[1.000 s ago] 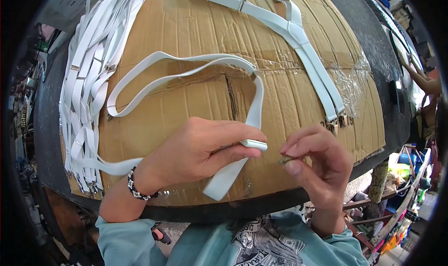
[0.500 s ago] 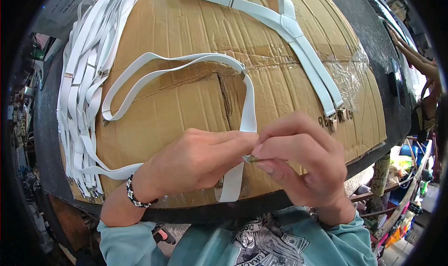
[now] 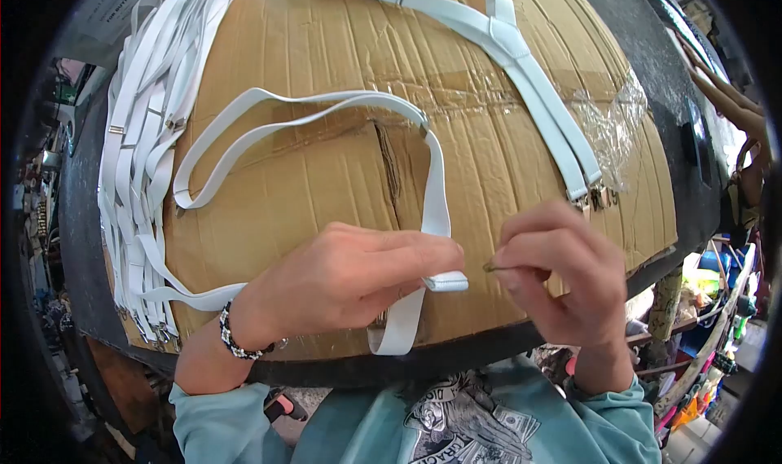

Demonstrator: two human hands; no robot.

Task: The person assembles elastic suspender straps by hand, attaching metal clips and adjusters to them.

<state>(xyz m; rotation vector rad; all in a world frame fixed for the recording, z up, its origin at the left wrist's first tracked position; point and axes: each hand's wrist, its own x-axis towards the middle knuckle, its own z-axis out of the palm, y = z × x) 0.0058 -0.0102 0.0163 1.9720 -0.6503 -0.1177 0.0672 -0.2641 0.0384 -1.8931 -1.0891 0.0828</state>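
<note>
My left hand (image 3: pixel 350 272) pinches the folded end of a white elastic strap (image 3: pixel 435 195) near the front edge of the cardboard. The strap's stitched fold (image 3: pixel 448 281) sticks out below my fingertips. From there the strap loops up and round to the left. To the right, apart from the strap, my right hand (image 3: pixel 562 268) holds a small brass-coloured piece (image 3: pixel 489 267) between thumb and forefinger; its exact shape is too small to tell. Beyond it lies a Y-shaped pair of white suspenders (image 3: pixel 509 44) with metal clips at its lower ends.
A thick bundle of white straps (image 3: pixel 134 154) with metal clips lies along the left side of the cardboard (image 3: pixel 309 179). Crumpled clear tape (image 3: pixel 611 122) is at the right. Another person's arm (image 3: pixel 725 97) shows at the far right.
My right hand has moved right, away from my left hand, with the small piece in its fingers. The strap's folded end now shows below my left fingertips.
</note>
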